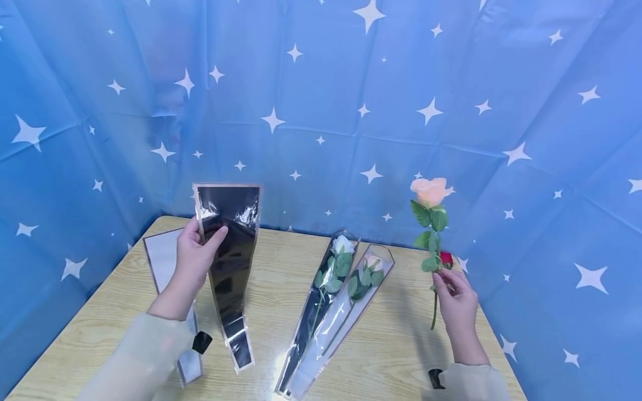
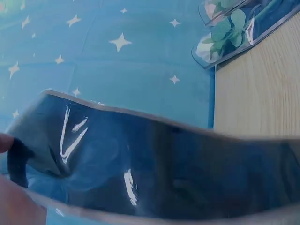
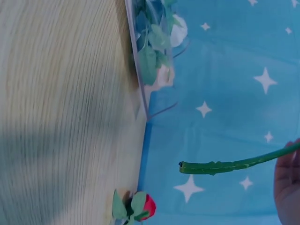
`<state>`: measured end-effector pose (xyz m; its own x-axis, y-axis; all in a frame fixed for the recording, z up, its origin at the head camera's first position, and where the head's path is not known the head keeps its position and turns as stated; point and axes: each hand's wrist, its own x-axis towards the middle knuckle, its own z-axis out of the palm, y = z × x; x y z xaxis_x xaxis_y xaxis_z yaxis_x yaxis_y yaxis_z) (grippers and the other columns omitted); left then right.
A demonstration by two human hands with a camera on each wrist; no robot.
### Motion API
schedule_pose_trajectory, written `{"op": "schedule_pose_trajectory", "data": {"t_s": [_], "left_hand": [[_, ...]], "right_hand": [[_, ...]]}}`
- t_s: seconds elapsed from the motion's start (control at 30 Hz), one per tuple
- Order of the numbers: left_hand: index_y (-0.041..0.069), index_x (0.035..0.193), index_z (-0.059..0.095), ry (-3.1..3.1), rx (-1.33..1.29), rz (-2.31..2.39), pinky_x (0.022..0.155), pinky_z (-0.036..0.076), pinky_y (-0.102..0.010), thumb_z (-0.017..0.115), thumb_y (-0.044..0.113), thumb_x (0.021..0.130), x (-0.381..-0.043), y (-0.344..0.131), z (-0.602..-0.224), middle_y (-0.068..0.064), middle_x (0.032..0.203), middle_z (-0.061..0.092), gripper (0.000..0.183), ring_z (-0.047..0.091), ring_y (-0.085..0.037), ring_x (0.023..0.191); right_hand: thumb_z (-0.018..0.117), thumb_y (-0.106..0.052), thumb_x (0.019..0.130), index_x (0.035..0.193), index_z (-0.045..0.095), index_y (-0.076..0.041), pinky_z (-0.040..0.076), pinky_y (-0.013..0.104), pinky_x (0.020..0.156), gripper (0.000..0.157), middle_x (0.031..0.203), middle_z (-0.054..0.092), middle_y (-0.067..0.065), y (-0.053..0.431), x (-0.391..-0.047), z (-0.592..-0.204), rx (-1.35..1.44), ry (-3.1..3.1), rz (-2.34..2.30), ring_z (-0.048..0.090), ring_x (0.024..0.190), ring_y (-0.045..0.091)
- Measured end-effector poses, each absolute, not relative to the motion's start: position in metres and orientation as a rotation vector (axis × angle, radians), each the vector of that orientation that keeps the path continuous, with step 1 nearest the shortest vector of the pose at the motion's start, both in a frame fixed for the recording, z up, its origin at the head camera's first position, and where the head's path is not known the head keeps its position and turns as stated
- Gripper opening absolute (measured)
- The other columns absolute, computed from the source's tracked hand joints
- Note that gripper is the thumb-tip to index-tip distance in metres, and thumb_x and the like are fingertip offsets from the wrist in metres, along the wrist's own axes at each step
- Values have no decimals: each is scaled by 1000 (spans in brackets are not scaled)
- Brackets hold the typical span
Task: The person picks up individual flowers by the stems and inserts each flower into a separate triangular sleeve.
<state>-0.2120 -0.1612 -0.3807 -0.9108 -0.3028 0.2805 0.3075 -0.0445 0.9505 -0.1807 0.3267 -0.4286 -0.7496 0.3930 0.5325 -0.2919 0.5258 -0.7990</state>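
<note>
Black tapered flower sleeve (image 1: 233, 250) is pinched near its wide end by the left hand (image 1: 198, 250), thumb across the front, fingers behind. Sleeve is held raised, wide end up, narrow end down. Peach rose (image 1: 430, 192) is gripped mid-stem by the right hand (image 1: 457, 298), between thumb and fingers; bloom up, lower stem hanging free. White tapered sleeve (image 1: 164, 255) is laid flat on the table (image 1: 391, 351), partly covered by the left forearm. Red rose (image 1: 446, 259) is seen just behind the right hand, at the table's far edge. Between the hands, two wrapped roses are laid side by side: white rose (image 1: 343, 245) in a black-backed sleeve, pale peach one (image 1: 373, 262) in a white-backed sleeve. Table is backed by a blue star-print curtain (image 1: 321, 83).
</note>
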Motion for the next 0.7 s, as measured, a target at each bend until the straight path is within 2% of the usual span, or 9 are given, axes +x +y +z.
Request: {"op": "schedule_pose_trajectory", "data": {"t_s": [0.1, 0.23, 0.53, 0.7], "left_hand": [[6, 106, 64, -1857, 19, -1906, 66, 49, -14, 69, 16, 87, -210, -154, -378, 15, 83, 67, 22, 61, -1, 78], [3, 102, 67, -1891, 14, -1874, 65, 49, -16, 71, 22, 86, -208, -148, -375, 13, 84, 68, 25, 61, -5, 79], [-5, 105, 66, -1899, 3, -1876, 63, 48, -16, 71, 14, 85, -198, -138, -356, 14, 82, 68, 29, 60, -2, 75], [-3, 101, 71, -1913, -3, -1850, 60, 46, -16, 74, 19, 83, -201, -134, -361, 15, 78, 68, 28, 58, -3, 73]], "right_hand": [[65, 4, 85, 101, 66, 12, 46, 5, 64, 18, 89, 57, -19, 320, -179, -426, -50, -2048, 1308, 56, 79, -6], [63, 7, 85, 101, 64, 16, 47, 6, 65, 18, 88, 57, -16, 305, -172, -413, 0, -2049, 1346, 56, 80, -4], [62, 2, 88, 103, 64, 14, 46, 5, 68, 20, 89, 57, -16, 291, -170, -406, -42, -2066, 1372, 54, 81, -4], [63, 3, 87, 103, 65, 13, 47, 6, 69, 19, 90, 59, -19, 290, -181, -417, -27, -2015, 1461, 57, 81, -5]]}}
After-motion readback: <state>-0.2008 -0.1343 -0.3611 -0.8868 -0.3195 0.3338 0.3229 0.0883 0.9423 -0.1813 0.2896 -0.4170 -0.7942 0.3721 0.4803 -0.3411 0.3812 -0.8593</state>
